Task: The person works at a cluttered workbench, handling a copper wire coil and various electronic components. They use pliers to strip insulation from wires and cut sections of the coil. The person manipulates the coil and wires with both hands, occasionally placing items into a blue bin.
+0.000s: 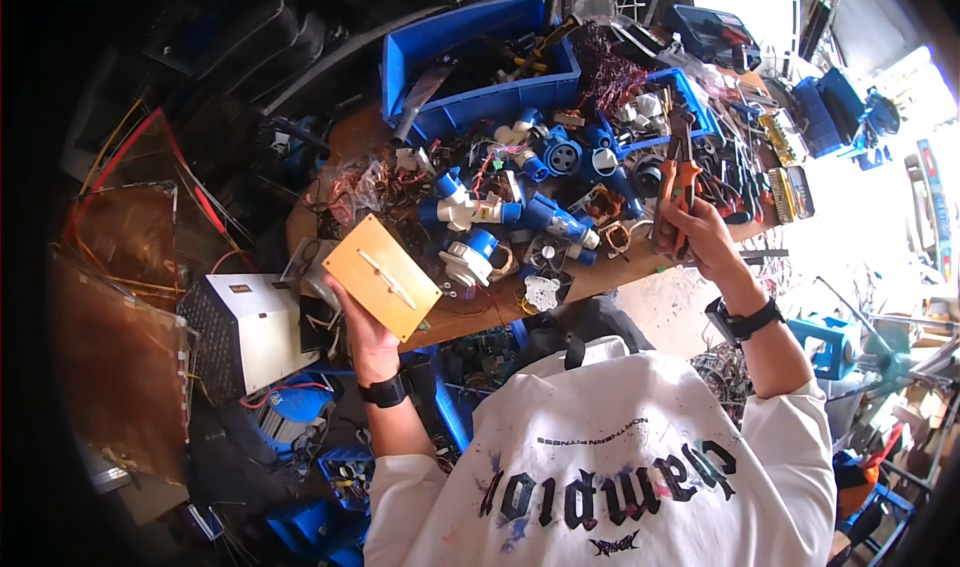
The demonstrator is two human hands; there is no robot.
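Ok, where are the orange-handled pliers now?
In the head view, right of centre, the pliers are in the right hand, tips near the small blue tray.

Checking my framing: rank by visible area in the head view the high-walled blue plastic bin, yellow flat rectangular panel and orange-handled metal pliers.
1. High-walled blue plastic bin
2. Yellow flat rectangular panel
3. Orange-handled metal pliers, partly covered by the right hand

Tilted yellow panel point(384, 285) held left, orange-handled pliers point(684, 173) held right
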